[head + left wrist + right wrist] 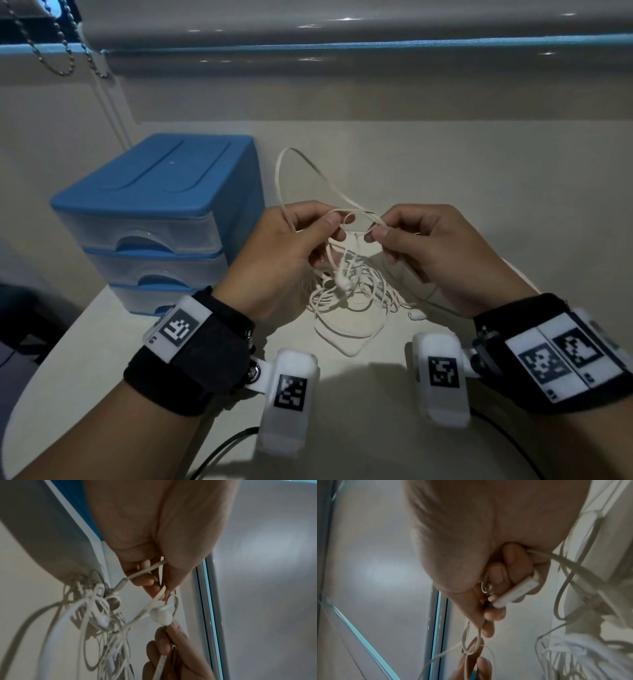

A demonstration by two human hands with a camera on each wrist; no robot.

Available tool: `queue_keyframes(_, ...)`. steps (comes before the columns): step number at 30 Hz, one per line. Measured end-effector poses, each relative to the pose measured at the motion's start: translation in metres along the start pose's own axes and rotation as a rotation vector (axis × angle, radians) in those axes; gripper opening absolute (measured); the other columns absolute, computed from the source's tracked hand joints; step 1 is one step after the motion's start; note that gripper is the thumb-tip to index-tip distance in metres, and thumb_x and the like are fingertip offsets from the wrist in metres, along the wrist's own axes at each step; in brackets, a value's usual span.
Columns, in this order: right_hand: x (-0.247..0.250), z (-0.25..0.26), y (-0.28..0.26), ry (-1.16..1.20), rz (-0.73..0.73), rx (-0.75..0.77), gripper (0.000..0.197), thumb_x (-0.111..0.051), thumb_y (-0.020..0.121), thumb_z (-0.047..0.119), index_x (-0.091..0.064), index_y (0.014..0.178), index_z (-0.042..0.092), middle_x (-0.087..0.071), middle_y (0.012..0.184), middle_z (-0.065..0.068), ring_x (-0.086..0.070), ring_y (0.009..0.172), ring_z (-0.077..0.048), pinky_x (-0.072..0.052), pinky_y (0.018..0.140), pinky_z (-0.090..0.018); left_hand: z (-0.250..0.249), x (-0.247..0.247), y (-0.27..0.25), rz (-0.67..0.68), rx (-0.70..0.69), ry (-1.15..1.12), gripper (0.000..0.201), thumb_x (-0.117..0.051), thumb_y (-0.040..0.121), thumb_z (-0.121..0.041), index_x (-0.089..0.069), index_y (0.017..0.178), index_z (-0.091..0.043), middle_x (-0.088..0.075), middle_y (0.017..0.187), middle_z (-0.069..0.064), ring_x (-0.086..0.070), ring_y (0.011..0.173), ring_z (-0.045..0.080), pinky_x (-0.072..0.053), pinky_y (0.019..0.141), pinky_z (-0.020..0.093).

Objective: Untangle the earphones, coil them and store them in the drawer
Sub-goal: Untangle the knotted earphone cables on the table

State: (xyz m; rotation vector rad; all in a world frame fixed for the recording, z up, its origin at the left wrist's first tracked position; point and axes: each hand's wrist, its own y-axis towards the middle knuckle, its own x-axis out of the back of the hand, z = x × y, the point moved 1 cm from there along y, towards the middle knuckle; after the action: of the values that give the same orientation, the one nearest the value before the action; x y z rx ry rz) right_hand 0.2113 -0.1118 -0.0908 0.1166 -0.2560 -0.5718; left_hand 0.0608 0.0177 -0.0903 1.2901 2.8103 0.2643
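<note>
White tangled earphones (349, 294) lie in a heap on the pale table (479, 178), with part of the cord lifted. My left hand (308, 229) pinches the cord between thumb and fingers, and a tall loop (291, 164) rises behind it. My right hand (387, 233) pinches the cord a little to the right. In the left wrist view an earbud (113, 601) and a second earbud (161, 616) dangle below my fingers (145, 581). The right wrist view shows the inline remote (517, 592) held under my curled fingers (510, 563). The blue drawer unit (154, 212) stands to the left, its drawers closed.
A bead chain (54, 44) hangs at the top left by the window blind (342, 34). One earbud (416, 315) lies on the table right of the heap. A dark cable (219, 452) runs along the near edge. The table drops off at the left.
</note>
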Motion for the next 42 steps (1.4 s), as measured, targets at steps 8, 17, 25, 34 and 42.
queue_keyframes(8,-0.002,0.004,-0.008,0.128,0.170,-0.085,0.018,-0.068,0.092,0.003,-0.075,0.109,0.000,-0.072,0.071,-0.003,-0.061,0.052,0.001,-0.045,0.051,-0.010,-0.002,0.004,-0.002,0.009,-0.004,0.071,0.021,-0.059,0.102,-0.021,-0.080,0.102,-0.017,-0.061,0.078,0.000,-0.047,0.057,0.009,-0.040,0.053,0.020)
queue_keyframes(17,-0.009,0.004,-0.008,0.003,0.239,-0.073,0.009,-0.071,0.094,0.021,-0.076,0.094,0.014,-0.061,0.079,-0.021,-0.053,0.068,-0.027,-0.041,0.064,-0.049,-0.006,0.002,-0.003,0.021,-0.072,-0.012,0.024,-0.054,0.105,-0.021,-0.075,0.106,-0.010,-0.063,0.080,0.006,-0.051,0.049,0.012,-0.038,0.044,0.019)
queue_keyframes(25,-0.018,0.002,-0.013,0.133,0.306,-0.069,0.007,-0.069,0.094,0.004,-0.070,0.089,-0.001,-0.065,0.068,-0.008,-0.058,0.059,-0.019,-0.045,0.060,-0.025,-0.009,-0.002,-0.006,0.175,-0.139,-0.174,0.024,-0.054,0.102,-0.012,-0.070,0.119,-0.007,-0.067,0.096,0.014,-0.070,0.080,0.016,-0.059,0.071,0.023)
queue_keyframes(34,-0.012,0.004,-0.008,0.210,0.118,-0.051,0.023,-0.068,0.093,0.011,-0.064,0.094,-0.011,-0.070,0.072,-0.007,-0.061,0.056,-0.019,-0.048,0.054,-0.024,-0.006,0.002,-0.004,0.127,-0.027,0.167,0.047,-0.081,0.083,-0.016,-0.063,0.125,-0.021,-0.066,0.121,0.006,-0.067,0.077,0.007,-0.050,0.060,0.017)
queue_keyframes(42,-0.012,0.008,-0.007,0.269,-0.062,0.019,0.023,-0.061,0.096,0.001,-0.063,0.099,-0.022,-0.058,0.052,0.006,-0.049,0.037,-0.001,-0.039,0.040,-0.010,0.008,0.003,-0.002,0.250,0.046,0.355,0.019,-0.084,0.082,-0.017,-0.073,0.097,-0.015,-0.071,0.086,0.016,-0.068,0.075,0.027,-0.056,0.084,0.048)
